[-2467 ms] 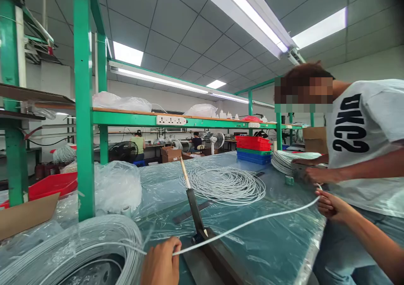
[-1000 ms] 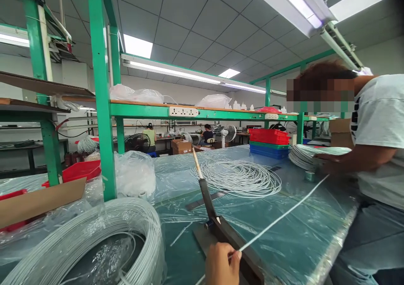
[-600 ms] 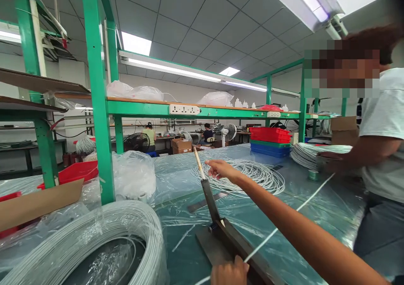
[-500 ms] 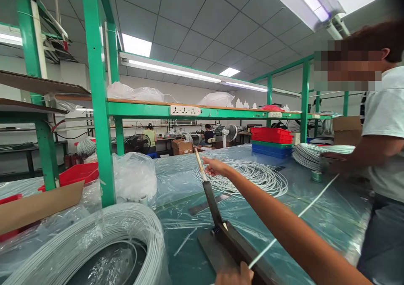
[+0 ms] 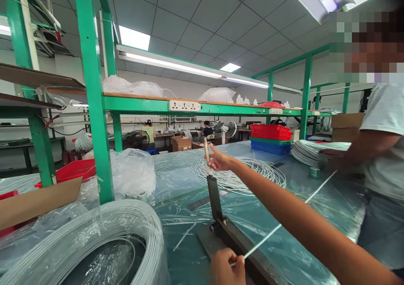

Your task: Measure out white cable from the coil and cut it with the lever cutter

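Head view: your right hand (image 5: 220, 160) is wrapped around the wooden handle (image 5: 206, 147) of the lever cutter (image 5: 215, 201), with the blade arm raised steeply. Your left hand (image 5: 225, 269) pinches the white cable (image 5: 261, 240) at the cutter's near edge. The cable runs taut across the bed toward a co-worker's hand (image 5: 330, 157) near the far table edge. Place that pinch clear of the blade line, lay the cable straight and flat on the bed, and grip the handle high. The supply coil (image 5: 94, 234) sits lower left.
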